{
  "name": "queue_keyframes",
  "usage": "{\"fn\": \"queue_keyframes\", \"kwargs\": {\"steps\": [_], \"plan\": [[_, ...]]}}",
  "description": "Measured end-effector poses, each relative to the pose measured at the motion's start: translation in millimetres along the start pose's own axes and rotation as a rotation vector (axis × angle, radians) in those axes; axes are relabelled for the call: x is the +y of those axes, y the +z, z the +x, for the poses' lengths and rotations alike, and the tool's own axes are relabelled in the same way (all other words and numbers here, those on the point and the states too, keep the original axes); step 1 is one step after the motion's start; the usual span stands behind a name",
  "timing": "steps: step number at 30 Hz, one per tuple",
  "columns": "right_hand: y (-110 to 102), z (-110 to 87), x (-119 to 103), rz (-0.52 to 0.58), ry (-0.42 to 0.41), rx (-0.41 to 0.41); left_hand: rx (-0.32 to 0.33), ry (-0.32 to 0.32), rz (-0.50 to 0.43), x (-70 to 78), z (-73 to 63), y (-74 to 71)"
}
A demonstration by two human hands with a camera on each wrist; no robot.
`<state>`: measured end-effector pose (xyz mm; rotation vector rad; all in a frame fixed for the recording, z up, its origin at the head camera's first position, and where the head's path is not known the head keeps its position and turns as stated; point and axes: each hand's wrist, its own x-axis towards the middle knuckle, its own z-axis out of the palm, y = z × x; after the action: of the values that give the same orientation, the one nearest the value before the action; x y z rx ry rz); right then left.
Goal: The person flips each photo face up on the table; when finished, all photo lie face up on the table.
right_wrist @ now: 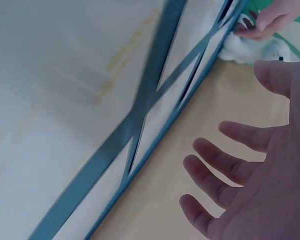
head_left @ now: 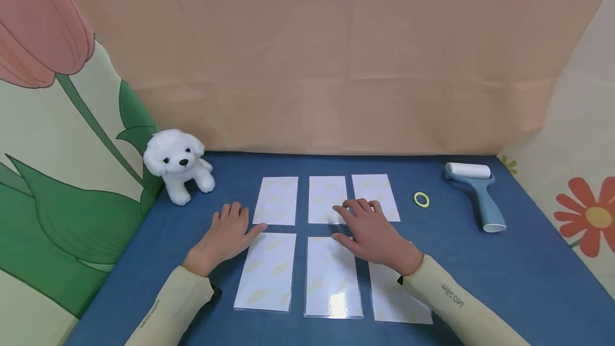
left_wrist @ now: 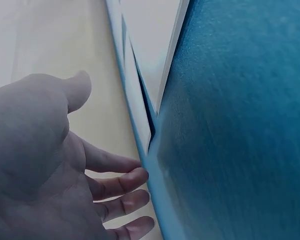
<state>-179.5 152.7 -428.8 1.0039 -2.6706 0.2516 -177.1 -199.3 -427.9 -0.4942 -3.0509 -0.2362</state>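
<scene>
White rectangular sheets with faint yellow marks and glossy edges lie on the blue table in two rows of three. My left hand (head_left: 225,238) hovers beside the left column, fingers relaxed, with its thumb tip overlapping the gap between the back-left sheet (head_left: 276,199) and the front-left sheet (head_left: 266,276). Over the middle and right columns is my right hand (head_left: 372,235), fingers loosely spread and holding nothing. It partly covers the back-middle sheet (head_left: 325,196), the back-right sheet (head_left: 376,188) and the front-middle sheet (head_left: 331,279). My right forearm hides part of the front-right sheet (head_left: 396,300).
A white plush dog (head_left: 180,164) sits at the back left of the blue table (head_left: 519,282). To the right lie a small yellow-green ring (head_left: 421,199) and a lint roller (head_left: 485,199) with a blue handle. A tan backdrop (head_left: 336,68) hangs behind.
</scene>
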Motion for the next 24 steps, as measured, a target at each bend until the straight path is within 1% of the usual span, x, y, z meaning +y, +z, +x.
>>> {"fn": "queue_keyframes", "kwargs": {"steps": [6, 10, 14, 19, 24], "plan": [[9.9, 23.1, -9.9, 0.005, -0.041, -0.009, -0.013, -0.021, -0.014, -0.9, 8.5, 1.6], [16.3, 36.2, -16.6, 0.007, -0.052, -0.037, -0.024, -0.034, -0.005, -2.5, 14.5, 4.9], [24.3, 49.6, -21.5, -0.003, -0.062, -0.065, -0.04, -0.065, -0.008, -4.4, 19.7, 7.7], [31.1, 65.7, -23.5, -0.022, -0.056, -0.063, -0.06, -0.083, -0.052, -3.4, 23.5, 11.6], [36.9, 81.6, -22.9, -0.049, -0.029, -0.098, -0.063, -0.093, -0.076, -2.4, 26.6, 11.0]]}}
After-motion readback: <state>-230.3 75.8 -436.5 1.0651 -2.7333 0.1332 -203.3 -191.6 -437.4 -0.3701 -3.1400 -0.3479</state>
